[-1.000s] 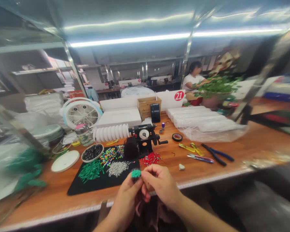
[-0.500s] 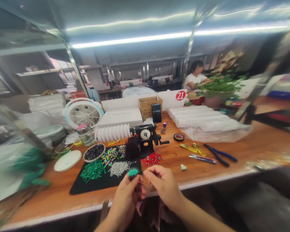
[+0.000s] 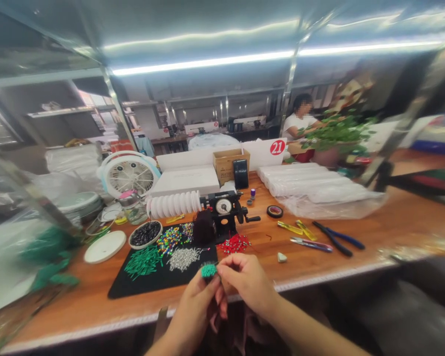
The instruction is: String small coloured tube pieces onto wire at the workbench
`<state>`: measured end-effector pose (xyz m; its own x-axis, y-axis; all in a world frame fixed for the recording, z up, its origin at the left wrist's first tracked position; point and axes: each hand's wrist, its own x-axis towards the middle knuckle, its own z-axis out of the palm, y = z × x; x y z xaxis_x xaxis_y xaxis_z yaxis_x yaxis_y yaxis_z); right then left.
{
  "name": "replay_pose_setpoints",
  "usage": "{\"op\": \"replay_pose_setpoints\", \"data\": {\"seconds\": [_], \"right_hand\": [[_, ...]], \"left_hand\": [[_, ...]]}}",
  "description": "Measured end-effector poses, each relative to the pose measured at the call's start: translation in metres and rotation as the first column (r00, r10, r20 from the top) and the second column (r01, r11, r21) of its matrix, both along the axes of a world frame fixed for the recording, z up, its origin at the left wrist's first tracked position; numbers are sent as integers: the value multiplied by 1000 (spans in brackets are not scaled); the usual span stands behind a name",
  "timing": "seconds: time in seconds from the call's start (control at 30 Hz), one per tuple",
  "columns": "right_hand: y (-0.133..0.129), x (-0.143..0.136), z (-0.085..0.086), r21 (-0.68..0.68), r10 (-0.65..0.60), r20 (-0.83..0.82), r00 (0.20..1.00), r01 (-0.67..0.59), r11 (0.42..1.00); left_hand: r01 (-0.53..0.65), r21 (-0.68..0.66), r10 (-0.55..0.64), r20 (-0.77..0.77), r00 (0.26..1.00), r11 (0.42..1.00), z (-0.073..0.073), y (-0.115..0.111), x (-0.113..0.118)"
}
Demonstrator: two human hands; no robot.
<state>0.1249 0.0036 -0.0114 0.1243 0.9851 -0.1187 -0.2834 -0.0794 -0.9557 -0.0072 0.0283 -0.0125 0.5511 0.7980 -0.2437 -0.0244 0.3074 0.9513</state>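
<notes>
A small bundle with bright green tips (image 3: 208,270) is pinched between the thumb and fingers of my left hand (image 3: 195,304). Right beside it, my right hand (image 3: 250,284) is closed, thumb against forefinger at the bundle's right side. Whatever sits between those fingertips is too small to make out. Both hands are in front of a black mat (image 3: 133,289) with piles of green tubes (image 3: 144,261), silver pieces (image 3: 184,258) and multicoloured beads (image 3: 168,240). Just beyond my right hand lies a pile of red thin-leaded pieces (image 3: 234,243).
A black winding machine (image 3: 223,206) with a dial and crank stands behind the mat, white spools (image 3: 174,203) on its shaft. At right lie pliers (image 3: 337,238), snips (image 3: 311,244), black tape (image 3: 275,211) and plastic-wrapped rolls (image 3: 311,185). A bowl of black pieces (image 3: 145,234) and a fan (image 3: 130,174) are left.
My left hand has shifted slightly right with the green-tipped bundle, bringing it closer to my right fingertips. The thin dark piece seen between the hands earlier no longer shows clearly.
</notes>
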Motion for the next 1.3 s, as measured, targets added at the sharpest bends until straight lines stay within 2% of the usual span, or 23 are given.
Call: {"op": "replay_pose_setpoints", "data": {"seconds": [0.17,0.3,0.4,0.47,0.67,0.87,1.0,1.13,1.2,1.3], "right_hand": [[-1,0,-1,33,-47,139,989,43,999],[-2,3,-1,68,-56,229,972,41,997],[-3,5,-1,-8,99,58,993,-98,995],[-3,7,-1,-38,154,-64,986,-157,987],[-1,14,-9,-26,107,-259,960,-117,993],[3,8,-15,-29,51,-199,979,-58,998],[6,1,-15,0,-76,-161,984,77,997],[4,-1,-10,109,-210,-5,978,210,972],[3,-1,-8,144,-224,42,974,216,966],[3,-1,-8,129,-214,27,976,209,969]], "left_hand": [[-114,33,113,37,993,993,2,1,2],[-145,-18,146,79,986,989,2,1,2],[-141,-37,144,93,985,989,1,2,3],[-137,-18,139,95,986,990,1,3,4],[-190,-45,195,125,973,981,5,6,5],[-209,-143,233,182,955,967,14,3,6],[-189,-240,241,213,947,952,16,2,6],[-91,-467,232,254,939,879,11,2,4],[-30,-564,230,287,930,825,8,2,2],[44,-656,245,342,907,754,6,2,0]]}}
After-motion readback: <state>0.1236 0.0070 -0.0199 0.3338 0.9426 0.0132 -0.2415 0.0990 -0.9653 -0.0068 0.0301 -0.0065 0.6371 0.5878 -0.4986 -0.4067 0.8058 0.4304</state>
